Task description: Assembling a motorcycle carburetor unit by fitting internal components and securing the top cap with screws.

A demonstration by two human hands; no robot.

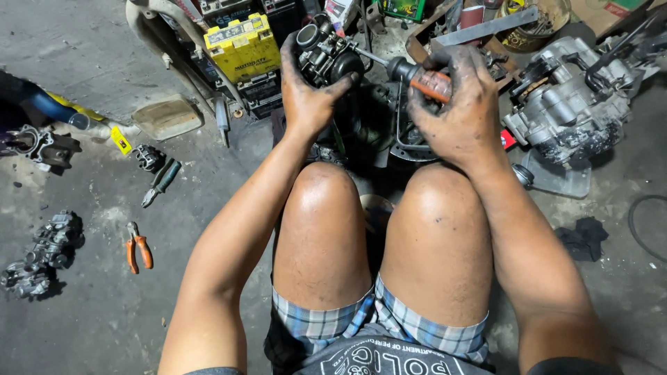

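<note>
Grey concrete workshop floor point(97, 42). Left hand point(309, 94) clamped on black metal carburettor point(326, 52); right hand point(458, 111) wrapped around orange-handled screwdriver point(417, 76), tip at carburettor. Orange-handled pliers point(139, 251) far left; grey engine block point(570, 104) right of right hand.

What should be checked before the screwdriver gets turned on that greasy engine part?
1. Part held firm: ok. The left hand wraps the carburetor, thumb across its front.
2. Grip on the tool: ok. The right hand closes round the orange handle of the screwdriver.
3. Tip seated in a screw: cannot tell. The shaft reaches the part, but the tip is hidden.
4. Hands dry: not ok. Both are smeared with black grease, so slipping seems possible.
5. Knees out of the way: ok. They sit below the work, apart from it.
6. Spare tools near: ok. Orange pliers lie on the floor to the left.
</note>
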